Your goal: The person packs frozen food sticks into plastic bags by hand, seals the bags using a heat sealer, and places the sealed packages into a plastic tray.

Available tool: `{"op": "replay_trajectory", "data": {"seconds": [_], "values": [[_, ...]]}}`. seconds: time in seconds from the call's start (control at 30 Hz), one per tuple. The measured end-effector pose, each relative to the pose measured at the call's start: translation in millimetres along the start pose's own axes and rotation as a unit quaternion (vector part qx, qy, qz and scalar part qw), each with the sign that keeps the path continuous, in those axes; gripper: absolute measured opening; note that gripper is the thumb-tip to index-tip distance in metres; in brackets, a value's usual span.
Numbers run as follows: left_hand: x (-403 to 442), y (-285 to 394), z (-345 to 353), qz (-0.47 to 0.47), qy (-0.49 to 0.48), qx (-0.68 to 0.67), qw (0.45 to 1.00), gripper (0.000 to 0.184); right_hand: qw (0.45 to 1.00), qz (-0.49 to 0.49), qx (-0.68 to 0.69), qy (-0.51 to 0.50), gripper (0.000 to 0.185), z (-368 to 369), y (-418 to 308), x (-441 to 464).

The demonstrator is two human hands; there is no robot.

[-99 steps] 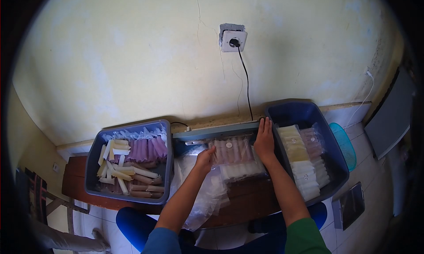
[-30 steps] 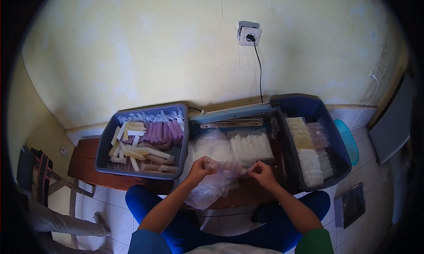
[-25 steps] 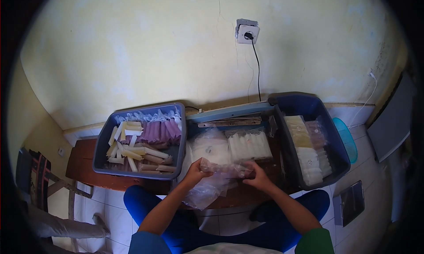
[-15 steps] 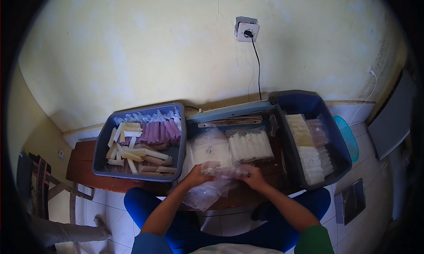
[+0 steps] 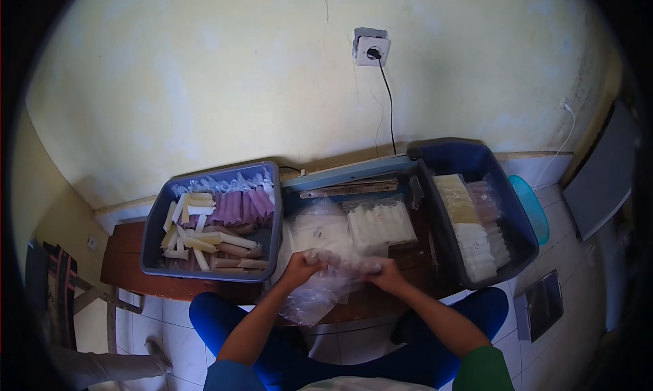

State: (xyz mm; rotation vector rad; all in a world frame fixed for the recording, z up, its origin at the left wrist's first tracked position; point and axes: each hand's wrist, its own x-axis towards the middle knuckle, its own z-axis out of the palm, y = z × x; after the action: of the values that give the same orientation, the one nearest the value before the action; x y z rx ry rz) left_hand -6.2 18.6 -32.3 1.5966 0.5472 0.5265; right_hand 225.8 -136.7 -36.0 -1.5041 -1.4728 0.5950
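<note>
My left hand and my right hand are close together over the front of the bench, fingers closed. Both grip a clear plastic bag, stretched between them; its far edge is hard to make out. Just beyond my left hand lies a pile of clear plastic bags, and crumpled clear plastic hangs below it at the bench edge. Behind my right hand sits a bagged pack of white tubes, side by side in clear film.
A left tub holds loose cream, white, brown and purple tubes. Bagged packs lie in a right tub, with a turquoise basket behind it. A cord hangs from the wall socket. Someone's leg shows at lower left.
The whole view has shifted slightly left. My fingers have changed position on the clear bag, my left fist now turned more across it. Tubs and packs stay in place.
</note>
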Motion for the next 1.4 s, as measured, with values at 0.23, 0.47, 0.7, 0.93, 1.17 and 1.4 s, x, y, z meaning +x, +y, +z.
{"op": "replay_trajectory", "data": {"seconds": [0.23,0.47,0.7,0.93,1.17,1.4], "values": [[5.2,34.1,14.1,-0.114,0.069,-0.332,0.934,0.043,0.919,0.185,0.347,0.017,0.036,-10.7,-29.2,7.8],[11.2,47.3,48.0,-0.099,-0.048,-0.411,0.905,0.052,0.848,0.258,0.461,0.054,0.045,-56.4,-47.0,2.8],[60.9,64.6,90.2,-0.11,-0.073,-0.436,0.89,0.05,0.863,0.24,0.429,0.114,0.051,-106.9,-59.5,-6.4],[144.4,98.0,163.3,-0.089,-0.15,-0.405,0.898,0.054,0.876,0.208,0.36,0.243,0.049,-194.2,-68.2,-21.5],[221.8,135.0,231.5,-0.134,-0.268,-0.347,0.889,0.064,0.857,0.221,0.307,0.351,0.046,-271.7,-54.6,-38.0],[285.8,135.5,309.5,-0.121,-0.262,-0.166,0.943,0.067,0.851,0.275,0.177,0.41,0.031,-328.3,13.7,-71.9]]}}
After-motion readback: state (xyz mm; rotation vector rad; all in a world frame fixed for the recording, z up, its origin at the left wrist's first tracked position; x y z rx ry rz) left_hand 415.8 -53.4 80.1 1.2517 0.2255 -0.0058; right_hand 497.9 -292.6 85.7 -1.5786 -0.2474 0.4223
